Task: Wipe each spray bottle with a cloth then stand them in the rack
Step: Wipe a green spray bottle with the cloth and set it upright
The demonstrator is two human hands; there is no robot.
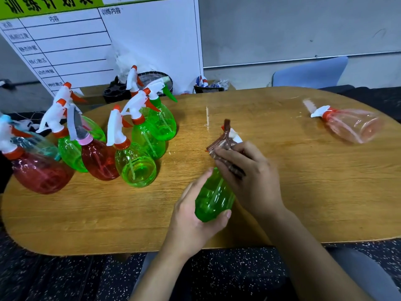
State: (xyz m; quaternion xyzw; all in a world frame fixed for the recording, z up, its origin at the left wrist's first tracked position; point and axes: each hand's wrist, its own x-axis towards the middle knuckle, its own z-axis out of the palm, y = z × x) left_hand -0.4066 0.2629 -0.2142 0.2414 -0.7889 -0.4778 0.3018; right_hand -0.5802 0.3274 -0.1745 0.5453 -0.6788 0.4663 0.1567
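Because the wooden surface [282,192] is crowded on its left side, the group of standing bottles [134,148] is the largest hazard: a wide sweep of an elbow could topple them like skittles. Well apart on the far right lies a pink bottle [355,124] on its side, which could roll toward the edge if bumped. No rack is clearly visible. Near the front edge, the green bottle [213,194] is tilted, and its slick plastic could slip under hard rubbing. Its base is clamped in the left hand [193,218], fingers and thumb curled round it. Pressed over its neck, the right hand [249,172] grips a brown cloth [225,144], covering most of the sprayer.
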